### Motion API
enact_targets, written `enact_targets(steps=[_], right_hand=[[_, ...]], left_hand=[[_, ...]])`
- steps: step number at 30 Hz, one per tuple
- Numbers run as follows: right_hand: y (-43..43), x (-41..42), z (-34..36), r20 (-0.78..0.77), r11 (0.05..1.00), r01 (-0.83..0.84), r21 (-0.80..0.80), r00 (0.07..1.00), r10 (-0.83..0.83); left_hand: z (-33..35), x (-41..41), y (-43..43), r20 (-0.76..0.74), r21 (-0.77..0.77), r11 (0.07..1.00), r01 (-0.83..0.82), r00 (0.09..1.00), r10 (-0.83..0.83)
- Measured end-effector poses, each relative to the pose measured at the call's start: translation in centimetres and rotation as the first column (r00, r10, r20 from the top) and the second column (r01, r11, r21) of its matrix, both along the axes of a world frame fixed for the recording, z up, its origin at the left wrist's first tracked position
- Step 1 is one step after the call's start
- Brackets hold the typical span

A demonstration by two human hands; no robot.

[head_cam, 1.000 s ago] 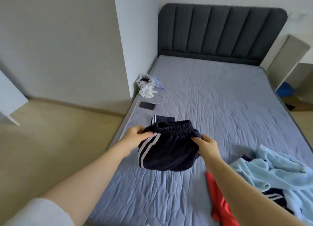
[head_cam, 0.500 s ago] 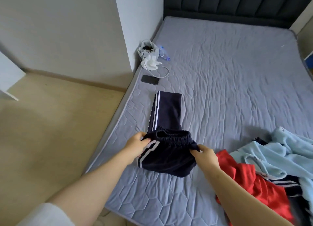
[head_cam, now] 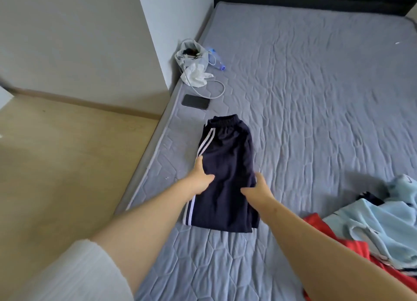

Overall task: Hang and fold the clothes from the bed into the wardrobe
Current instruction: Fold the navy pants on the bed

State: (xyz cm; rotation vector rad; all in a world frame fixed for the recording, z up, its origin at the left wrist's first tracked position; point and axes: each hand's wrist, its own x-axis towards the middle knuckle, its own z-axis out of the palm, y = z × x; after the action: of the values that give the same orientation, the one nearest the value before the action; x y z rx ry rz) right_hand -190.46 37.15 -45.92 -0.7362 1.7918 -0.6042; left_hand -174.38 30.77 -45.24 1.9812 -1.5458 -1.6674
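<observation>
Our left hand (head_cam: pixel 200 179) and right hand (head_cam: pixel 257 189) now press open on the trousers (head_cam: pixel 228 151), just folded flat onto the bed (head_cam: pixel 316 120).

The grey quilted bed (head_cam: pixel 316 97) carries folded navy track pants (head_cam: pixel 228 165), a phone (head_cam: pixel 195 101), a white plastic bag (head_cam: pixel 191 54), a cable (head_cam: pixel 220 90) and heaped clothes (head_cam: pixel 383 228).

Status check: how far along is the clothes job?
Done: the navy striped trousers lie folded flat on the bed. In hand: the left hand and right hand rest on them. Left: the light blue garment and red garment sit heaped, unfolded, on the bed; the wardrobe is out of view.
</observation>
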Motion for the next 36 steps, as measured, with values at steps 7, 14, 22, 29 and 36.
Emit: enact_targets(steps=[7, 14, 22, 29, 36], right_hand=[[3.1, 1.4, -8.9, -0.136, 0.959, -0.225, 0.173, 0.959, 0.25], [5.6, 2.1, -17.4, -0.436, 0.706, -0.632, 0.321, 0.563, 0.702], [4.7, 0.6, -25.5, -0.66, 0.598, -0.685, 0.416, 0.225, 0.717], [3.2, -0.8, -27.0, -0.703, 0.603, -0.695, 0.392, 0.196, 0.684], [6.5, 0.0, -23.7, -0.652, 0.64, -0.682, 0.354, 0.31, 0.692]], left_hand=[[-10.7, 1.7, 3.6, 0.259, -0.024, 0.934, 0.357, 0.905, -0.339], [-19.5, 2.7, 6.6, 0.572, -0.028, 0.589, 0.808, 0.496, -0.653], [-26.7, 3.4, 5.7, 0.767, -0.144, 0.519, 0.842, 0.427, -0.48], [-27.3, 3.5, 4.7, 0.772, -0.401, 0.312, 0.861, 0.501, -0.391], [-24.4, 4.0, 8.1, 0.785, -0.281, 0.408, 0.869, 0.453, -0.423]])
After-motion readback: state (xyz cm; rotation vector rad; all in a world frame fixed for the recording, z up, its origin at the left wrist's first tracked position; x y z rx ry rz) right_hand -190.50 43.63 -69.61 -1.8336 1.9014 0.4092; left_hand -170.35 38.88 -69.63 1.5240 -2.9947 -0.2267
